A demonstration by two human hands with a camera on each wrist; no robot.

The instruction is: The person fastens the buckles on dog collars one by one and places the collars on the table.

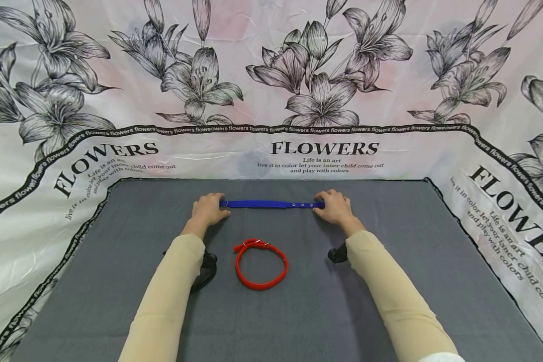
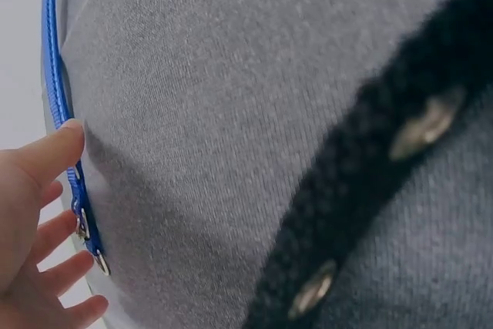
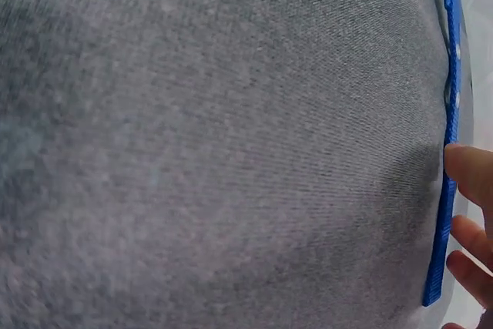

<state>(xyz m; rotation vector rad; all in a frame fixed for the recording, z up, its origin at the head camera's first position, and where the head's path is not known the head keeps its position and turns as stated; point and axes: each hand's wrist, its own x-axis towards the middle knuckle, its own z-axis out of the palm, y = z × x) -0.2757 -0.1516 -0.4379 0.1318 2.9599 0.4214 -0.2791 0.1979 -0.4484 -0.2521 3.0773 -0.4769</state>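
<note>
While the left hand pins the buckle end of the blue collar, fingers seemingly pinching it, the strap lies taut and straight at twelve o'clock on the grey mat. A red collar, buckled into a loop, lies at six o'clock of it. The right hand pinches the holed tip, keeping it flat.

The floral cloth reads "FLOWERS" and "Life is an art".
</note>
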